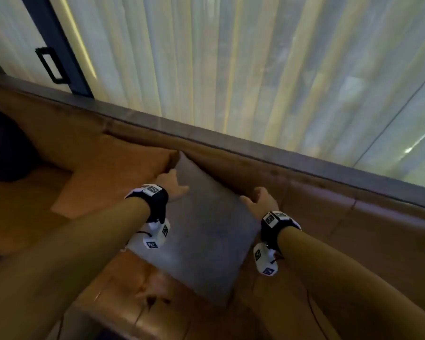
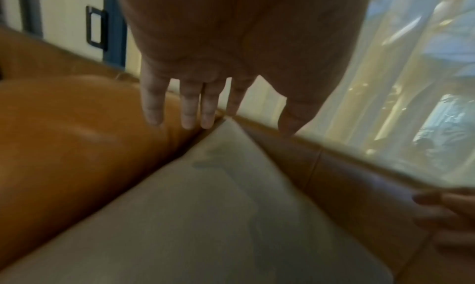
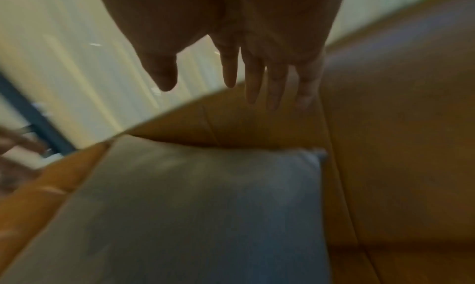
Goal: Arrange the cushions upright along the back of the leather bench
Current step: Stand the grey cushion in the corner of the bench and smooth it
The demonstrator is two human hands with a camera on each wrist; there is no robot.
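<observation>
A grey cushion [image 1: 201, 224] leans against the backrest of the brown leather bench [image 1: 268, 177], one corner pointing up. My left hand [image 1: 173, 184] hovers over its upper left edge with straight, spread fingers [image 2: 190, 113], holding nothing. My right hand [image 1: 261, 201] is by the cushion's right edge, near the backrest, its fingers [image 3: 275, 89] also straight and empty. An orange-brown cushion [image 1: 113, 175] lies beside the grey one on the left. The wrist views show the grey cushion [image 2: 205, 217] [image 3: 195, 211] below each open palm.
A dark cushion [image 1: 5, 148] sits at the far left of the bench. A dark ledge [image 1: 304, 160] tops the backrest, with sheer curtains [image 1: 231, 65] behind it. A dark door frame with a handle [image 1: 50, 66] stands at the upper left. The bench seat's front edge [image 1: 133, 315] is near me.
</observation>
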